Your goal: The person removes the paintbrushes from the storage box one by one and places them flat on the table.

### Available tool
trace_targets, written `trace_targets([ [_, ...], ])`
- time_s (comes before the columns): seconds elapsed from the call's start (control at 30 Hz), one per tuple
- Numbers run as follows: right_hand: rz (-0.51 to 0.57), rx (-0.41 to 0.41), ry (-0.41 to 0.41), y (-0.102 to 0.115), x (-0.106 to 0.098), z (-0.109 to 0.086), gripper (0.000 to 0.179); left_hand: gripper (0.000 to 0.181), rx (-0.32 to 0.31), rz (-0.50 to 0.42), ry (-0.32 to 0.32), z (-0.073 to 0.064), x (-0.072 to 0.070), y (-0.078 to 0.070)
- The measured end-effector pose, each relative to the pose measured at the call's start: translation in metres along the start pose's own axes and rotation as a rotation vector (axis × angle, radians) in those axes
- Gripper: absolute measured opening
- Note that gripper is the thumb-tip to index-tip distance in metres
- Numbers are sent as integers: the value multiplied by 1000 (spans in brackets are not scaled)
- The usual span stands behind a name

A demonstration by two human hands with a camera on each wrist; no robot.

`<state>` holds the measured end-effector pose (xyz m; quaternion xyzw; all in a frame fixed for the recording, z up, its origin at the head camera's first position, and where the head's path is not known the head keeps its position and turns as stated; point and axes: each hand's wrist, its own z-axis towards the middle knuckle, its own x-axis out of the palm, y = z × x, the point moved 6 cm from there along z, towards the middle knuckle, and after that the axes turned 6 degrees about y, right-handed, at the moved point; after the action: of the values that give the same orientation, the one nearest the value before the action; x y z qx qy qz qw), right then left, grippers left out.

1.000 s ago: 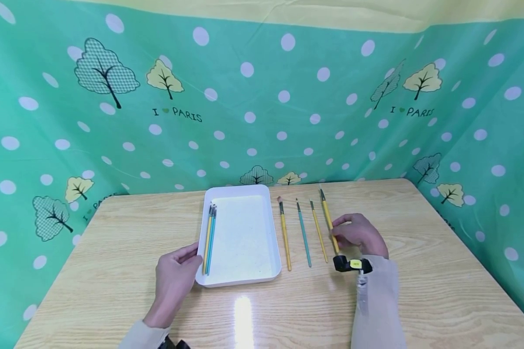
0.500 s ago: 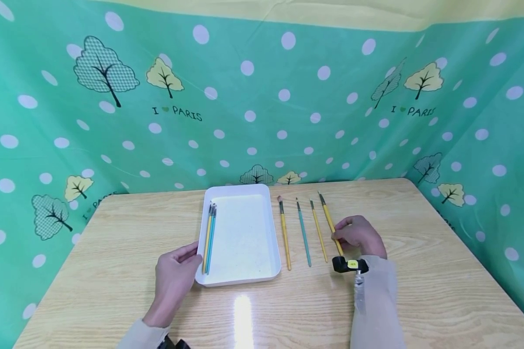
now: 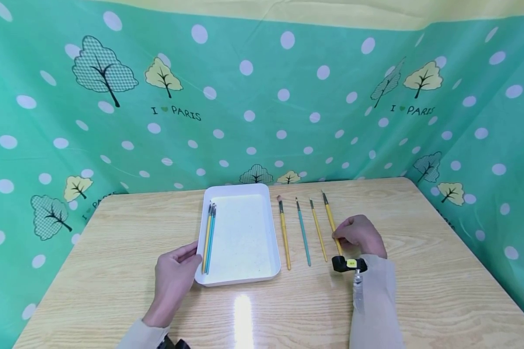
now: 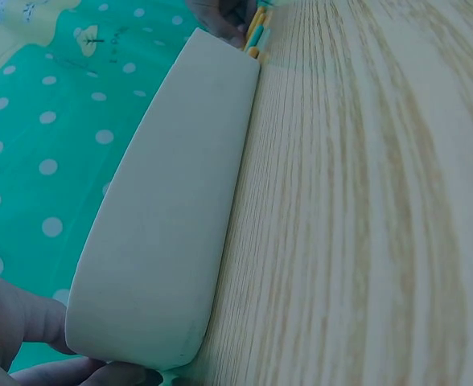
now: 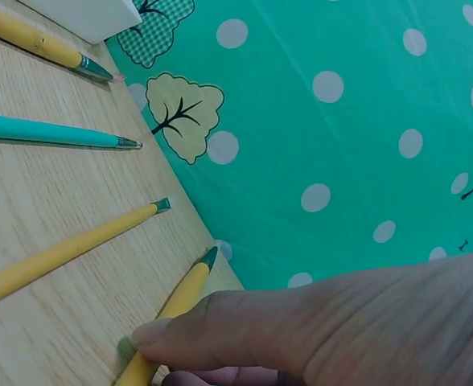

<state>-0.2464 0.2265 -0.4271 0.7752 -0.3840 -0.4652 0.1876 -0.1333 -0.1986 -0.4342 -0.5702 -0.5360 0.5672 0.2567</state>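
Observation:
My left hand (image 3: 174, 277) holds the white tray (image 3: 240, 281) at its near left corner, with the thumb at the rim. Inside the tray, along its left wall, a yellow paintbrush (image 3: 207, 237) and blue paintbrushes (image 3: 211, 245) lie close together. On the right, my right hand (image 3: 360, 236) pinches the handle of a yellow paintbrush (image 3: 329, 212) with a dark tip pointing away from me. Seen from the right wrist, the thumb presses on this paintbrush (image 5: 184, 291) low over the wood; the other fingers are partly hidden.
Between tray and right hand lie a thick yellow paintbrush (image 3: 285, 237), a blue paintbrush (image 3: 303, 235) and a thin yellow paintbrush (image 3: 319, 232), roughly parallel. Behind the wooden table (image 3: 126, 252) hangs a green dotted cloth (image 3: 262, 126).
The yellow paintbrush in my right hand has come down slightly, and its tip has swung left, then a little right. My left hand and the tray stay in place.

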Motion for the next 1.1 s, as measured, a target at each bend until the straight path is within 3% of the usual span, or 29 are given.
trace_targets([
  [0.27,-17,8,-31,3,-3,-5,20,38,-5,9,5,0,0,0],
  [0.5,41,6,-43,11,-6,-9,26,39,-5,14,0,0,0,0],
  [1.1,206,-238,-41,53,14,-9,27,40,-39,12,-3,1,0,2],
])
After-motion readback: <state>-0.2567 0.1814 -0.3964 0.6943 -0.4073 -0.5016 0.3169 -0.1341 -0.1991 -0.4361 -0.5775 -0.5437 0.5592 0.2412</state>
